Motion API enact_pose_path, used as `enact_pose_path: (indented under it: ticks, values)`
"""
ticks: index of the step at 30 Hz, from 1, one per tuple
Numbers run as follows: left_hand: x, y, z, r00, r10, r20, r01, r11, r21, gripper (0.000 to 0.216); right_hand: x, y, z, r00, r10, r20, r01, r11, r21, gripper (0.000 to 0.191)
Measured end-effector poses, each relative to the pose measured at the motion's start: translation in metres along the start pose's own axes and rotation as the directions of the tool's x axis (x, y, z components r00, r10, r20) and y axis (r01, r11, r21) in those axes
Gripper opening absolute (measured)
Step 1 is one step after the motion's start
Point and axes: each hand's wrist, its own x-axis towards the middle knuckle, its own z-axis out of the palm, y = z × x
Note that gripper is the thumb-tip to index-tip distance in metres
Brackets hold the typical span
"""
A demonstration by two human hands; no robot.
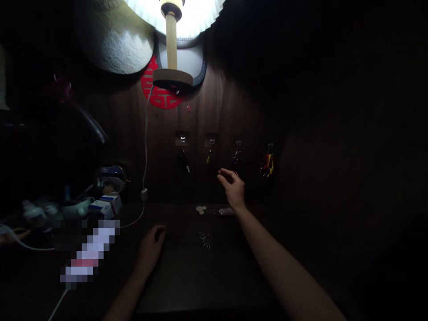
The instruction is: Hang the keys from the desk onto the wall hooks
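My right hand [233, 187] is raised in front of the dark wooden panel, its thumb and forefinger pinched close together. Whatever may be between those fingertips is too small and dark to make out. Nearest to it on the panel hang a dark bunch [236, 159] on a hook and a small key-like item with a yellow tag [209, 158]. My left hand [152, 243] lies on the dark tabletop, fingers loosely curved and thumb apart, nothing visible in it. Between my forearms lies a cluster of small shiny metal pieces [205, 240], perhaps keys on a ring.
A lit table lamp [171, 44] stands at top centre, its cord [146, 142] running down. Red and yellow tassels [268, 165] hang further right. Pale discs [201, 209] lie by the panel. At left are blue-and-white boxes [105, 206], a round mirror [112, 180] and bottles [33, 211].
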Motion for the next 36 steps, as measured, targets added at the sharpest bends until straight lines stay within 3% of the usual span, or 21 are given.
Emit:
enact_pose_path:
  ticks: [7, 14, 26, 36]
  values:
    - [0.0, 0.005, 0.001, 0.995, -0.073, 0.072, 0.075, 0.997, -0.012, 0.026, 0.06, -0.007, 0.029, 0.985, -0.166, -0.04, 0.155, 0.967, -0.201, 0.031]
    - [0.0, 0.008, 0.003, 0.994, -0.087, 0.073, 0.09, 0.995, -0.039, 0.024, 0.087, 0.001, 0.051, 0.97, -0.242, -0.009, 0.218, 0.891, -0.398, 0.026]
    - [0.0, 0.007, 0.004, 0.994, -0.085, 0.069, 0.086, 0.996, -0.015, 0.024, 0.089, 0.017, 0.061, 0.97, -0.241, -0.012, 0.19, 0.793, -0.579, 0.014]
    - [0.001, 0.007, 0.003, 0.99, -0.111, 0.086, 0.111, 0.994, 0.002, 0.025, 0.06, 0.015, 0.046, 0.982, -0.187, -0.033, 0.148, 0.862, -0.484, 0.039]
